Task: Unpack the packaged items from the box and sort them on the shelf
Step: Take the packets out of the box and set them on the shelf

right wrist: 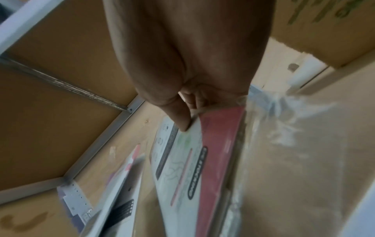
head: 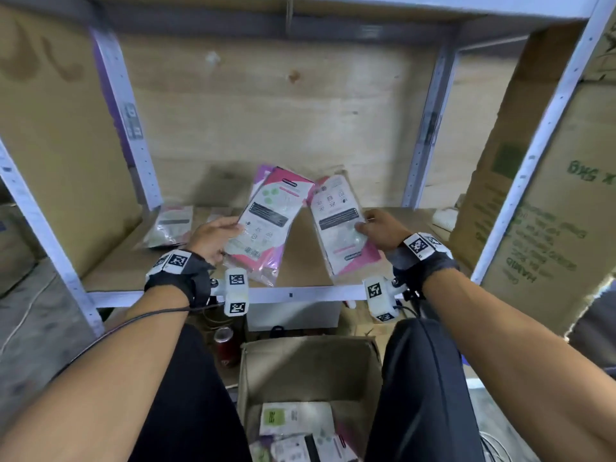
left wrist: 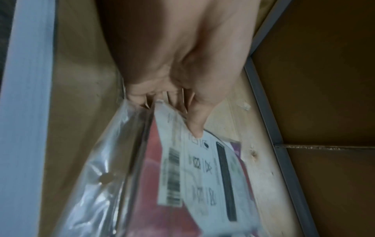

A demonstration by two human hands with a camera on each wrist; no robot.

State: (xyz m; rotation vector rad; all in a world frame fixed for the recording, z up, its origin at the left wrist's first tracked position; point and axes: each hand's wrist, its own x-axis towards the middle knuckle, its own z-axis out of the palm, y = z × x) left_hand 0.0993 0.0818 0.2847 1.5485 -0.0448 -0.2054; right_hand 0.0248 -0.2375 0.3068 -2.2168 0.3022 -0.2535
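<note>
I have a packet in each hand, both held up over the shelf [head: 300,248]. My left hand [head: 213,240] grips the left packet [head: 263,225] by its near left edge; in the left wrist view the thumb [left wrist: 196,126] presses on the printed face and the fingers curl behind, clamped on it. A second, purple-edged packet seems to sit behind this one, though I cannot tell if it is one bundle. My right hand [head: 383,230] pinches the right packet [head: 340,228] at its right edge, thumb [right wrist: 180,120] on top and fingers clamped underneath. The two packets lean toward each other, their top corners near or just touching. Both are pink and white in clear plastic sleeves.

On the shelf to the left lies another packet [head: 171,226], flat. Below me, between my knees, the open box [head: 310,368] holds more packets [head: 296,418]. A red can [head: 225,345] stands beside the box on the left. A large carton [head: 540,211] stands to the right of the shelf.
</note>
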